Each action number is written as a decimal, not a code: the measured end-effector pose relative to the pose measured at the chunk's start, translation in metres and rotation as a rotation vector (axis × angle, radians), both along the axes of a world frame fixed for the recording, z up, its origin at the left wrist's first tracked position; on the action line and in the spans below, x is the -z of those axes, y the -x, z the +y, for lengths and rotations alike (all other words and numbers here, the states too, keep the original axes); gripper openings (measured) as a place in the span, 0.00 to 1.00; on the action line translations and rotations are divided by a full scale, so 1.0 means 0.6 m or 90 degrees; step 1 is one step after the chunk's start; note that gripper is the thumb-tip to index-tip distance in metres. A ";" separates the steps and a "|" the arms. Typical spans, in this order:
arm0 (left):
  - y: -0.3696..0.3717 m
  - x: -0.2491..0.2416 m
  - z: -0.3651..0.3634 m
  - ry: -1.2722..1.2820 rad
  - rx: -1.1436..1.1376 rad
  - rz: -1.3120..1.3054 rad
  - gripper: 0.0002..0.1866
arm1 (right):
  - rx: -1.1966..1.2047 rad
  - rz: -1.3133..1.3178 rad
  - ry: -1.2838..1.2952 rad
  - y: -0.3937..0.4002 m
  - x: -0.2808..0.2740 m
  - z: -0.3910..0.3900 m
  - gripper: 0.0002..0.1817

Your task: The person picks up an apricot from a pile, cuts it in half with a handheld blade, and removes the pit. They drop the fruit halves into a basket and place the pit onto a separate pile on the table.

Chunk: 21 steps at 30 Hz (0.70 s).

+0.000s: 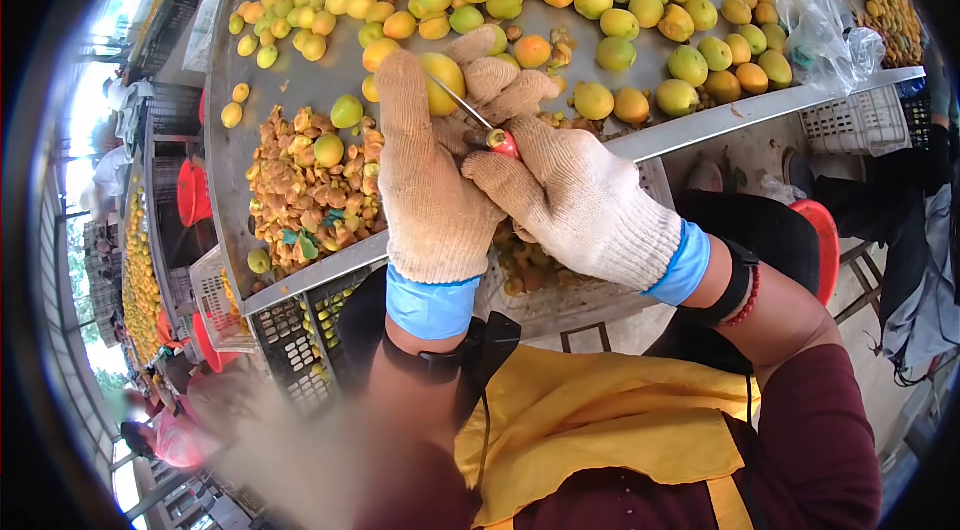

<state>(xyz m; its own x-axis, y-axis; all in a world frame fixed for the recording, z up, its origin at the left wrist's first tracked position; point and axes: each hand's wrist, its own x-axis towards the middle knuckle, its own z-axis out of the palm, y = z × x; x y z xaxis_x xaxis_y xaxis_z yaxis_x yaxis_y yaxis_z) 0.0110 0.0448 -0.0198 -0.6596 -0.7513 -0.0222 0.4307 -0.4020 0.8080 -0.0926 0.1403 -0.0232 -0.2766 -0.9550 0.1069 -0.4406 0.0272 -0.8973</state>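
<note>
My left hand [430, 170], in a tan knit glove over a blue cuff, is closed round a yellow apricot [440, 83]. My right hand [590, 195], gloved the same way, grips a small knife with a red handle [505, 143]. The knife's thin metal blade [458, 100] points up and left, its tip at the apricot. Both hands are close together over the metal table's near edge, the right fingers overlapping the left palm. To the left of my left hand lies a heap of orange-brown fruit scraps [300, 180] with a few whole fruits on it.
Many yellow, green and orange apricots [590, 0] cover the far side of the metal table [345, 40]. A clear plastic bag [825, 35] lies at its right edge. Below stand a black crate [285, 330] and a white crate [855, 125]. Other people [180, 440] are at the left.
</note>
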 end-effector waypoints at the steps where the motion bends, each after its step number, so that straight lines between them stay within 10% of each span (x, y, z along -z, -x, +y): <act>1: -0.001 0.003 0.001 -0.100 0.008 0.086 0.29 | -0.011 -0.029 -0.001 0.000 0.005 -0.003 0.21; 7: -0.026 0.023 -0.049 0.166 -0.016 -0.115 0.32 | -0.020 0.003 -0.146 0.030 -0.045 0.008 0.27; 14: 0.000 0.016 -0.018 -0.119 -0.050 -0.024 0.28 | 0.051 0.083 -0.028 0.011 -0.010 -0.012 0.26; 21: -0.019 0.021 -0.029 0.101 0.024 -0.107 0.37 | -0.031 -0.007 -0.126 0.034 -0.037 0.007 0.21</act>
